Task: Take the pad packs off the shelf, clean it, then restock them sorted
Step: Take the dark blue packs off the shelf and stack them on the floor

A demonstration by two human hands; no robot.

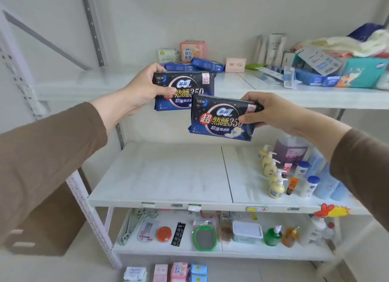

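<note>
Head view: our left hand [145, 88] grips one dark-blue plastic pad pack [189, 85], our right hand [271, 111] grips its twin [219, 117], both held before the white upper shelf [231, 92]. Risks: glossy wrap slipping; mixing them with the blue packs [193, 65] behind.

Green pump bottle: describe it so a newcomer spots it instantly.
On the white metal shelving unit, go to the lowest shelf board, toward its right end. The green plastic pump bottle stands between a clear lidded plastic box and an amber bottle. It is the only green bottle; the pump bottles above are yellow.
</note>
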